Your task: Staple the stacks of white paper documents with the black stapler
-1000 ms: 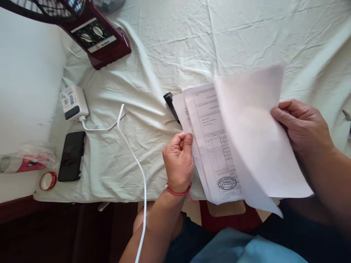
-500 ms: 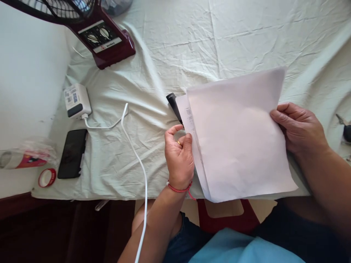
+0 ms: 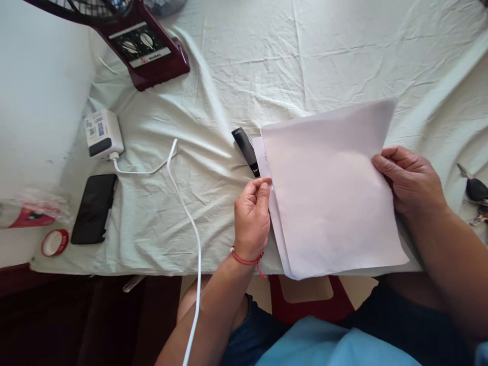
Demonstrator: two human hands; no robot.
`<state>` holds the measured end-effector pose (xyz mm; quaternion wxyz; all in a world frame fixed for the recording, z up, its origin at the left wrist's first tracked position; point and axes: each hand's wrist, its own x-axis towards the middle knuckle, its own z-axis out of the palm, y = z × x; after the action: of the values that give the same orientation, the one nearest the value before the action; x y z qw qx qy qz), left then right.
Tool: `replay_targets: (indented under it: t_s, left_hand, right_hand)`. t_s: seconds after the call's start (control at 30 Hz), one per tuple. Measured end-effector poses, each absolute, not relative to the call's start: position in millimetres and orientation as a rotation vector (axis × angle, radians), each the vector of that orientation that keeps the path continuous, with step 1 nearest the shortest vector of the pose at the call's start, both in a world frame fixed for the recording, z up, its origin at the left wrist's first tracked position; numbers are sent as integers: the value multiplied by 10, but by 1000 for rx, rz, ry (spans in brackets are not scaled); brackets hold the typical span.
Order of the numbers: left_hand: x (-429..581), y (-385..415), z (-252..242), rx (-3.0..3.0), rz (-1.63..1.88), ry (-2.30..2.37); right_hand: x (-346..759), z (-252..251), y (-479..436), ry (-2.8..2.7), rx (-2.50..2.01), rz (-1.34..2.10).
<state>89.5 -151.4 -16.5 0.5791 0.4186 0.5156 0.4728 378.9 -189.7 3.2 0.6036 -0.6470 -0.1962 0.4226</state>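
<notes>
Head view: we are seeing left hand (image 3: pixel 251 218) pinching at left edge of paper stack (image 3: pixel 331 198), thumb and fingertips together. Right hand (image 3: pixel 415 180) is clamping stack's right edge, thumb lying on top; how many sheets, we cannot tell. Stack is spanning between both grips, plain white side facing up. Black object (image 3: pixel 245 152) is lying just beyond left fingertips. White cable (image 3: pixel 190 221) and phone (image 3: pixel 94 208) are lying left of left grip, keys (image 3: pixel 477 190) right of right grip.

The fan (image 3: pixel 154 63) appears marked "WANBAO", and the white box (image 3: pixel 112 127) bears a square code (image 3: pixel 100 129).
</notes>
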Motion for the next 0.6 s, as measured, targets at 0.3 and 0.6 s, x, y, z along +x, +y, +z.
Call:
replay_targets:
  t_s: [0.3, 0.6]
  left_hand:
    - [925, -1489, -128, 902, 1085, 1182]
    - [945, -1452, -51, 716, 1142, 1285]
  right_hand:
    - [3808, -6, -1912, -474, -1493, 993]
    - [3814, -64, -1932, -508, -1480, 989]
